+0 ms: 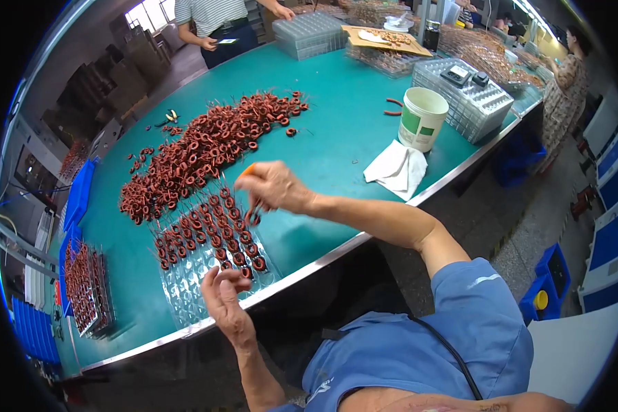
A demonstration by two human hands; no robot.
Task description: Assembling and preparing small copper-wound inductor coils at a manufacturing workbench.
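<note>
My right hand [278, 189] is closed in a pinch above the far right corner of a clear plastic tray [180, 299]. A reddish-brown wire-wound ring coil [253, 218] hangs just below its fingers, apparently held by its leads. Something orange [248, 169] shows at the fingertips. My left hand [228, 302] is by the tray's near edge, palm turned up and fingers curled but apart, with no held thing visible. Rows of ring coils [216, 230] with upright wire leads fill the tray's far and right cells; its near left cells are bare. Beyond lies a large heap of loose coils [199, 147].
A white bucket [422, 117], white cloth [397, 170] and red-handled pliers [393, 107] are at the right. Yellow-and-black pliers [169, 118] lie behind the heap. Filled trays [86, 292] stand left; stacked clear trays [460, 96] stand far right. A person [216, 27] stands across the table.
</note>
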